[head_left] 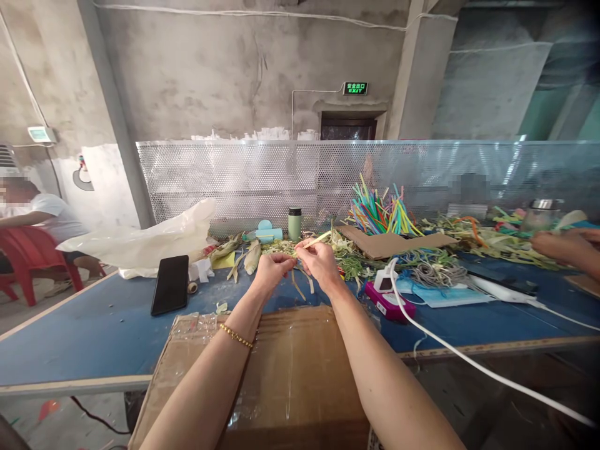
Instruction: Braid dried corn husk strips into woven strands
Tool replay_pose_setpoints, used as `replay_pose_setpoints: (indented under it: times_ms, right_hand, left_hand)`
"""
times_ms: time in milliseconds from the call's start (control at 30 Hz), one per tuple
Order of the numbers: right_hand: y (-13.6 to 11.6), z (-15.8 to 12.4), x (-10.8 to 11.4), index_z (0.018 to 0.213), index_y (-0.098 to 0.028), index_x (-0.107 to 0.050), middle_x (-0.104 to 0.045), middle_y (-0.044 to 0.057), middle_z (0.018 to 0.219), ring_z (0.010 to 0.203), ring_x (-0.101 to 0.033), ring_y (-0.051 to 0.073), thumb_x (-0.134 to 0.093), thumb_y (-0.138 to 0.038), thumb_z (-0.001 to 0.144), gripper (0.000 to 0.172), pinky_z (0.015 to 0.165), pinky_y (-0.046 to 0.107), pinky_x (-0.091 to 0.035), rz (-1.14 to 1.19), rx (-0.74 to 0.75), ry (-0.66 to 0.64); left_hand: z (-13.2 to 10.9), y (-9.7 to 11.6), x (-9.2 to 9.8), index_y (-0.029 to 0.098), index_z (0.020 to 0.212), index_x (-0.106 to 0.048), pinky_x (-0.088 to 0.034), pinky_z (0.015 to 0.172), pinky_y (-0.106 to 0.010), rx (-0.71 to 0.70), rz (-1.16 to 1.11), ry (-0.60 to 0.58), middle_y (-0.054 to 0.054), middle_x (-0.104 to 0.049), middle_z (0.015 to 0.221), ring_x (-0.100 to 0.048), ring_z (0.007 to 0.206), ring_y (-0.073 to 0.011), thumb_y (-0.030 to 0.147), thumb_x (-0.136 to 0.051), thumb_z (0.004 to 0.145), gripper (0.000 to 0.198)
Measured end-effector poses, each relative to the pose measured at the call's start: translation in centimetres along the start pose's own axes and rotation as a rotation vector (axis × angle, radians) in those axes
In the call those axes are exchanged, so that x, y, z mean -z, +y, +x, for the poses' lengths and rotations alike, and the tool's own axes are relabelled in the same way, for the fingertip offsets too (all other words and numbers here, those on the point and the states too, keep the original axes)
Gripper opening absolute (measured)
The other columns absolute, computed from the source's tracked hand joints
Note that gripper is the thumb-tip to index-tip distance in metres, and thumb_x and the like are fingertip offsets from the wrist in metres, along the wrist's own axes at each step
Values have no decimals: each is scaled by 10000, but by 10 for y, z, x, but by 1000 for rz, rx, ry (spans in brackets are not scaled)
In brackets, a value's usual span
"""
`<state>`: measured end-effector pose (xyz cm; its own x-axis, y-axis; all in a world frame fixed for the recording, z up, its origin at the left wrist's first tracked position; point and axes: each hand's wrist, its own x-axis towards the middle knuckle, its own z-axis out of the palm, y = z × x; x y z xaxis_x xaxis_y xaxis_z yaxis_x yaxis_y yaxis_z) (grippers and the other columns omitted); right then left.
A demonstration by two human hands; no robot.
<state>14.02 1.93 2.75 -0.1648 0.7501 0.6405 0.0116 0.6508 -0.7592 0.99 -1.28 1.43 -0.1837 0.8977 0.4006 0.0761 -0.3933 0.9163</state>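
Observation:
Both hands meet above the far edge of a taped cardboard box [290,369]. My right hand [319,264] pinches a thin pale yellow-green strip [319,239] that points up and to the right. Close beside it, my left hand [276,273] has its fingers pressed together at the strip's lower end; what lies between them is too small to make out. Narrow brownish strips [298,284] hang below the fingers. Behind the hands lies a pile of shredded plant strips [349,250], with a corn-like husk [253,256] to the left.
A black phone [170,285] lies left on the blue table [84,337]. Behind stand a green bottle [294,225] and colourful stems [382,209]. At right are a purple power strip [389,303], a white cable [469,365] and another person's hands [565,245]. A person sits far left.

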Motion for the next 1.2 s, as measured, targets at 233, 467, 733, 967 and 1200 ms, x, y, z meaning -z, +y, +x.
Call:
replay_pose_setpoints:
  times_ms: [233, 467, 733, 967, 1200]
  right_hand:
    - [0, -1, 7, 836, -164, -615, -551, -35, 521, 406, -484, 110, -641, -365, 774, 211, 376, 218, -377, 12, 31, -149]
    - [-2, 1, 7, 708, -168, -646, -528, -20, 481, 433, -472, 114, -607, -444, 840, 309, 437, 233, -357, -141, 119, -53]
    - [-3, 1, 7, 708, -169, -645, -547, -14, 457, 377, -454, 104, -513, -401, 884, 320, 415, 224, -347, -171, 100, -96]
    - [2, 2, 5, 771, -168, -643, -625, 3, 605, 484, -519, 113, -578, -267, 774, 118, 459, 218, -392, -128, 128, -94]
    - [-3, 1, 0, 716, -178, -625, -645, 22, 674, 584, -560, 133, -620, -306, 763, 136, 503, 222, -417, -71, 164, -160]
  left_hand:
    - [1, -1, 4, 150, 562, -695, -338, 481, -232, -17, 85, 44, 12, -551, 451, -462, 455, -104, 229, -688, 667, 132]
    - [6, -13, 5, 144, 627, -703, -326, 468, -228, -83, 181, 39, 14, -577, 484, -460, 452, -100, 265, -713, 662, 126]
    - [5, -9, 4, 142, 692, -657, -368, 455, -216, -12, 12, 0, 1, -620, 505, -485, 419, -94, 214, -739, 640, 121]
    - [5, -7, 4, 130, 663, -655, -425, 512, -224, 22, -61, -119, -15, -646, 545, -542, 478, -104, 178, -797, 577, 172]
    - [6, -5, 4, 145, 621, -628, -368, 493, -208, -65, 57, -16, 24, -593, 512, -504, 481, -95, 77, -695, 587, 101]
